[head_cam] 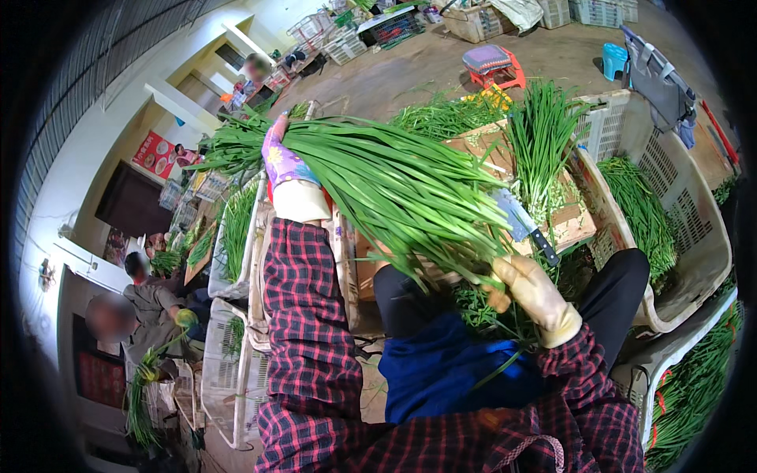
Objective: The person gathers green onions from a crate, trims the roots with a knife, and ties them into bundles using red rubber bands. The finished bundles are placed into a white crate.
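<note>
My left hand [282, 155], in a purple floral glove, grips a large bunch of green Chinese chives [390, 177] around its leafy part. The pale stalk ends fan out to the right over my lap. At these ends is my right hand [526, 290], in a cream rubber glove, its fingers and thumb pinched on some of the stalks; motion blurs the fingertips. Beneath the stalk ends a cleaver with a black handle [544, 247] lies on a wooden board [571, 222]. A second chive bunch [541, 148] rests on that board beside the blade, among cut bits.
On the right stands a white plastic crate [698, 236] holding chives; another crate at lower right holds tied bunches [698, 378]. White crates [225, 372] line my left. A co-worker [154, 313] sits beyond them with chives. A red stool [494, 65] stands ahead.
</note>
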The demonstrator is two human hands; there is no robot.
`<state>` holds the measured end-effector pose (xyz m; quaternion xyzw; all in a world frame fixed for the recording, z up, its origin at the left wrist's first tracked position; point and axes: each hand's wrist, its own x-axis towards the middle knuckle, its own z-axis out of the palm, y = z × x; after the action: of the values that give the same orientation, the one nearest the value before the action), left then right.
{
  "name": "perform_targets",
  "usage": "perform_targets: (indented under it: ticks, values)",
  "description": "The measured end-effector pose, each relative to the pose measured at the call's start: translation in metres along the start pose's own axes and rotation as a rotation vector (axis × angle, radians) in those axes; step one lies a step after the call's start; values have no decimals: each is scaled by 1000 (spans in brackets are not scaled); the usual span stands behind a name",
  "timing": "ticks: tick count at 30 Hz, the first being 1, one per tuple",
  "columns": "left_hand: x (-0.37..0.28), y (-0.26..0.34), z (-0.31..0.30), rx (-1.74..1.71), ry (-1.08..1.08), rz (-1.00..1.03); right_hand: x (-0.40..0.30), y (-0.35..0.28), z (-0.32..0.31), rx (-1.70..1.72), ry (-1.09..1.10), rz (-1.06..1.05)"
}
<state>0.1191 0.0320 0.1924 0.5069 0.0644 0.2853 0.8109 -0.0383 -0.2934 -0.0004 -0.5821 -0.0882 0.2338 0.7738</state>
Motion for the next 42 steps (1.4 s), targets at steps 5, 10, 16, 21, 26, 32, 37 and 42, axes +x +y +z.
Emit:
perform_targets:
  ticks: [5,10,16,21,26,32,37,42]
  values:
    - [20,9,-17,-104,-101,55,-31,42,-39,-245,135,463]
    - [40,3,-22,-198,3,37,-7,54,-17,-922,189,-185]
    - [23,-23,-6,-249,8,-22,76,-1,50,565,-66,-51]
    - [29,-11,-14,-215,-51,-39,38,23,18,551,-16,-231]
    - [45,-13,-32,-199,-53,-54,-24,43,-33,302,149,-21]
    - [52,-11,-32,-253,-45,-63,-30,13,-7,-1107,349,24]
    - [43,-11,-20,-247,-19,-66,46,5,15,-540,428,-446]
    - [34,0,-18,-214,80,-22,27,56,-30,-26,388,-183]
